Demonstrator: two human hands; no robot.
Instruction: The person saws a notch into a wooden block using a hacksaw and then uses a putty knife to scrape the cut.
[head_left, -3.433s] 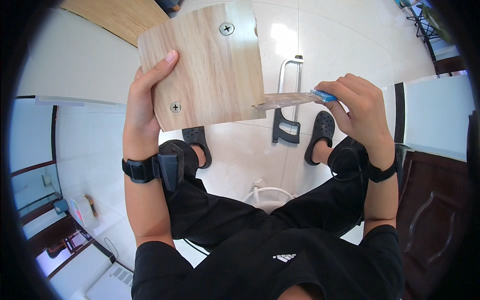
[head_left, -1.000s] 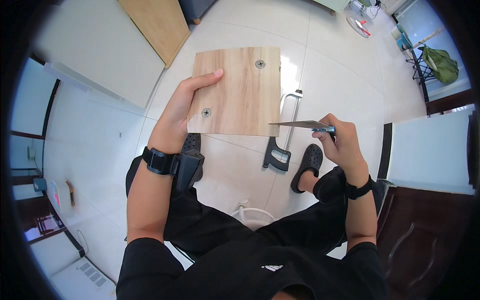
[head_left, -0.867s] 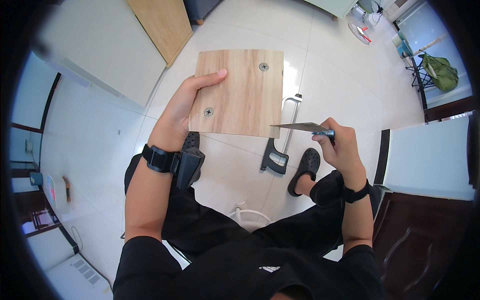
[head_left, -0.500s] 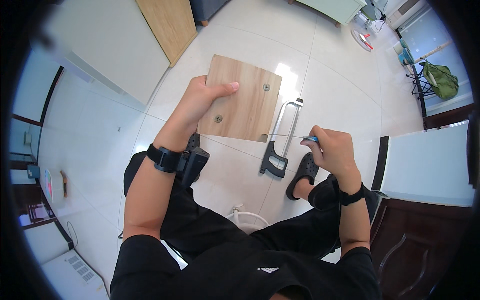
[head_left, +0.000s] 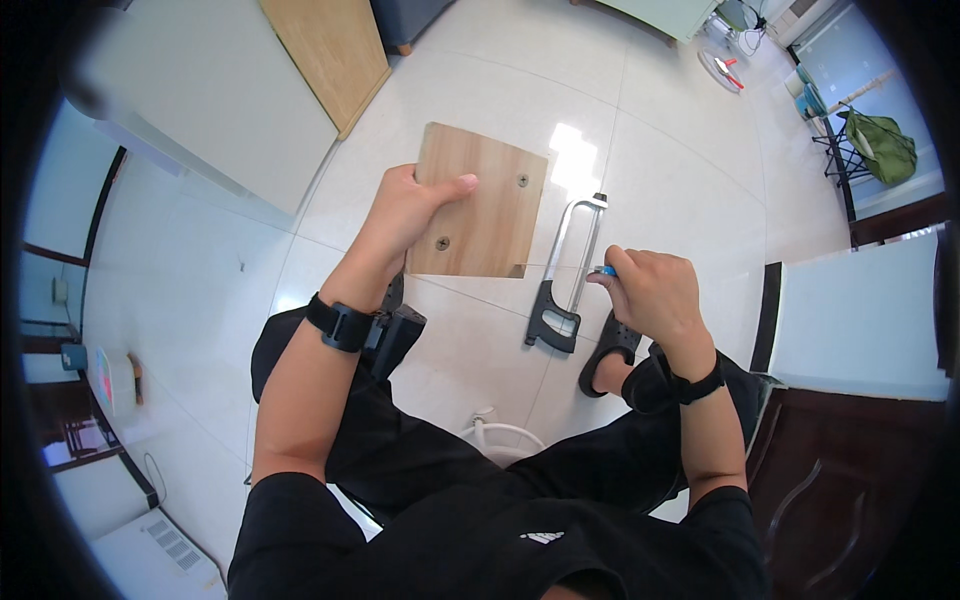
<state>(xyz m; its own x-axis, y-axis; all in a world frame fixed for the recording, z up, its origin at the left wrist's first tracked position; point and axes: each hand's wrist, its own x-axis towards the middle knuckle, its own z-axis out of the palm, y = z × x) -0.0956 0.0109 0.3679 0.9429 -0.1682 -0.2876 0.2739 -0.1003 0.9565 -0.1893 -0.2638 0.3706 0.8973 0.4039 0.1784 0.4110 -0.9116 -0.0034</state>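
We see the left hand (head_left: 400,215) clamped on a wooden board (head_left: 485,215) above the floor (head_left: 480,350), tilted since a second ago, and the right hand (head_left: 655,300) closed on a blue-handled blade (head_left: 605,270), now edge-on, apparently still working the lower-right corner.

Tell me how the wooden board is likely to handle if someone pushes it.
The board is probably stiff: it looks flat though gripped at one side. It's likely fairly light, since the left hand seems to hold it up alone. Pushed on the right, it may twist, being gripped on the left.
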